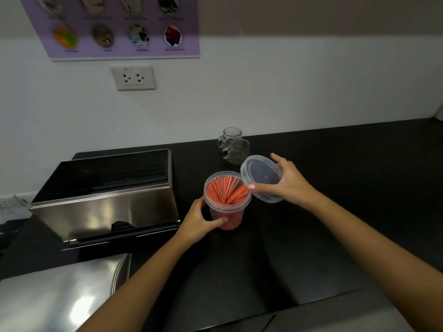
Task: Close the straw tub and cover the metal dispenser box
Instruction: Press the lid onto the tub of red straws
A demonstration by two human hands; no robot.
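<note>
A clear plastic straw tub packed with red straws stands open on the black counter. My left hand wraps around the tub's lower left side. My right hand holds the round clear lid tilted, just right of and slightly above the tub's rim. The metal dispenser box sits open-topped to the left of the tub. Its curved steel cover lies at the lower left on the counter.
Two glass mugs stand behind the tub near the wall. A wall socket and a purple poster hang above. The black counter stretches to the right.
</note>
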